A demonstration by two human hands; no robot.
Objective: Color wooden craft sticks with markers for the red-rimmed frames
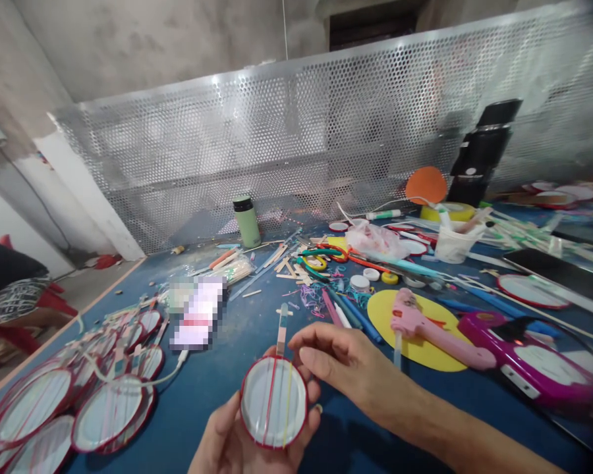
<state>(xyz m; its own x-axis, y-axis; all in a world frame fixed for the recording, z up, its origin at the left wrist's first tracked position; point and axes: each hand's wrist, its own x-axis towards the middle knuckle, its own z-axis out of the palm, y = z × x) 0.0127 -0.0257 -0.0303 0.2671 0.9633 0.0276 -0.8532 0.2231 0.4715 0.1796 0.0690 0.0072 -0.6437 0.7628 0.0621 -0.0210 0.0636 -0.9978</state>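
My left hand point(217, 431) grips from below a round white lid with a red rim point(275, 421). A red band and a yellow band run across its face, and a flat stick point(281, 329) with coloured stripes projects from its top. At the lid's upper right edge is my right hand point(338, 362), its thumb and fingers curled close together. Whether anything is between those fingertips cannot be made out. Beside them on the left, similar red-rimmed lids with sticks and bands point(107, 411) lie heaped on the blue table point(192, 408).
On the right, a pink glue gun point(425, 326) rests on a yellow disc point(380, 309), near a magenta device point(534, 368). Scissors point(321, 253), loose sticks and markers clutter the middle. Behind stand a green bottle point(247, 222), a black flask point(481, 155) and a perforated metal panel point(277, 138). A person sits far left.
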